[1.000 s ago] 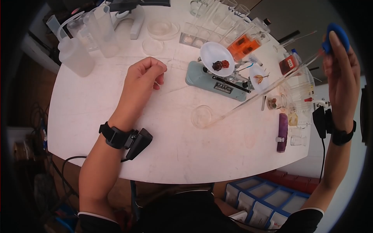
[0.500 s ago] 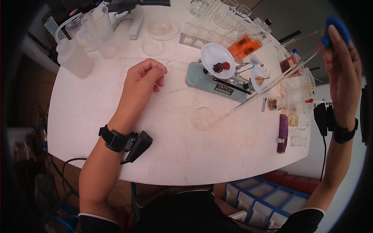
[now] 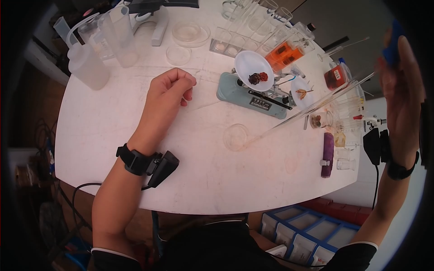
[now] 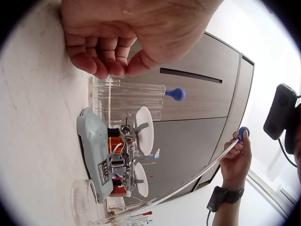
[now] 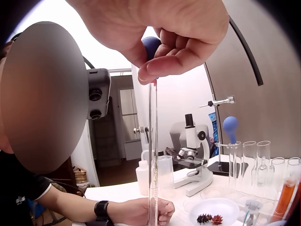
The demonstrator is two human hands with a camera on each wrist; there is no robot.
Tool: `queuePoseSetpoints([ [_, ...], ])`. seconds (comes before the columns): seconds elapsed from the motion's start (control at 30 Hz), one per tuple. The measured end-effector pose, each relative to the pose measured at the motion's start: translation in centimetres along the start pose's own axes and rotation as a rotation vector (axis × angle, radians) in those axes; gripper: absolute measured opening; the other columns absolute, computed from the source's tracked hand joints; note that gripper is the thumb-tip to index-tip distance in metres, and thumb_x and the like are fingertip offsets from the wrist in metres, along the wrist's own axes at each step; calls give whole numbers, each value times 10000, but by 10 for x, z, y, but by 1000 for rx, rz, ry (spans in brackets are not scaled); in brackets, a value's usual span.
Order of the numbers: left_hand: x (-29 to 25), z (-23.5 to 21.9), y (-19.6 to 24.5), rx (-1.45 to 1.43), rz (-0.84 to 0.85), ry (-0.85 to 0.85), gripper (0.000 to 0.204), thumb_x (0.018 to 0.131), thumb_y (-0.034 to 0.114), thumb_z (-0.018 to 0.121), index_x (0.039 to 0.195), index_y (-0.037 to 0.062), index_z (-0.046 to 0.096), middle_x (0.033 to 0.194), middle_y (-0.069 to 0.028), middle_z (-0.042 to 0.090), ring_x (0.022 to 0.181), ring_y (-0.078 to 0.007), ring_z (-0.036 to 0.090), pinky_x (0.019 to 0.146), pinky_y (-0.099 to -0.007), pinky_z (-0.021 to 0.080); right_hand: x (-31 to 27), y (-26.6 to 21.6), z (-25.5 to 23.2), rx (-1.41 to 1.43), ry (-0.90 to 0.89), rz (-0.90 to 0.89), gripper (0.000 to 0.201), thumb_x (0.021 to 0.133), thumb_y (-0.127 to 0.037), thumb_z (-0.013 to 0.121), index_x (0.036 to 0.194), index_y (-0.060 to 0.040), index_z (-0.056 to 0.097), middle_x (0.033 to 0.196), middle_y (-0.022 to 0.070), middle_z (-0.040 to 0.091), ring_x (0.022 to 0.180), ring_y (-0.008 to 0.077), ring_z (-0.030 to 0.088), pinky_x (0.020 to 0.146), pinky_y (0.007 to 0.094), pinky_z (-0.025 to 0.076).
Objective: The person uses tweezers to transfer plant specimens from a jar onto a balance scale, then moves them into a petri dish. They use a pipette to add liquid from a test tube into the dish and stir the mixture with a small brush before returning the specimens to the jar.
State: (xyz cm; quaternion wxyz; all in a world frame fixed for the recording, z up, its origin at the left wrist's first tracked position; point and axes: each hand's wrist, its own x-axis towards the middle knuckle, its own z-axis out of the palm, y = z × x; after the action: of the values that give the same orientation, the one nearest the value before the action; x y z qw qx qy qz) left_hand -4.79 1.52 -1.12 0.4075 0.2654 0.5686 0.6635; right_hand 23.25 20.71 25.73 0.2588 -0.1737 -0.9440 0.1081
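My raised right hand (image 3: 400, 99) holds a long glass pipette (image 3: 323, 100) by its blue rubber bulb (image 4: 243, 133), at the far right in the head view. The right wrist view shows the fingers curled round the bulb, a fingertip at the tube's top. Slanting down to the left, the pipette's lower end comes to a small glass petri dish (image 3: 235, 136) on the table. My left hand (image 3: 169, 92) rests on the tabletop left of the balance, fingers loosely curled, nothing in them.
Behind the dish stands a pale blue balance (image 3: 251, 101); its front pan (image 3: 244, 63) bears dark and red bits. Test tubes (image 3: 260, 22) and orange-filled vessels (image 3: 284, 54) are beyond. Plastic bottles (image 3: 88, 67) stand at left, a purple object (image 3: 327, 156) and glassware at right.
In the last half second my right hand has shifted a little to the right with the bulb, and now looks blurred. The pipette's lower end stays by the dish; my left hand has hardly moved.
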Motion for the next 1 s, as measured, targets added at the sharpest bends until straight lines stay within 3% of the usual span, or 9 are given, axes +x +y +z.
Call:
queuePoseSetpoints([
  [0.43, 0, 0, 0, 22, -1, -19, 143, 900, 197, 553, 833, 85, 614, 766, 36, 564, 706, -53, 513, 674, -225, 400, 2, -25, 12, 91, -56, -40, 440, 1054, -239, 389, 1440, -36, 438, 1057, 57, 563, 800, 70, 535, 916, 242, 456],
  [0.53, 1, 0, -2, -4, 13, 4, 167, 884, 194, 588, 857, 38, 641, 700, 22, 559, 670, -60, 502, 636, -229, 404, 5, -30, 15, 118, -79, -51, 442, 1054, -244, 386, 1442, -38, 437, 1032, 52, 560, 787, 68, 529, 903, 235, 455],
  [1.0, 0, 1, 1, -5, 11, 7, 164, 886, 184, 582, 852, 34, 637, 693, 17, 561, 663, -59, 495, 634, -228, 402, 28, -39, 33, 315, -207, -120, 456, 1056, -271, 371, 1451, -50, 430, 916, 25, 545, 727, 59, 499, 841, 202, 449],
])
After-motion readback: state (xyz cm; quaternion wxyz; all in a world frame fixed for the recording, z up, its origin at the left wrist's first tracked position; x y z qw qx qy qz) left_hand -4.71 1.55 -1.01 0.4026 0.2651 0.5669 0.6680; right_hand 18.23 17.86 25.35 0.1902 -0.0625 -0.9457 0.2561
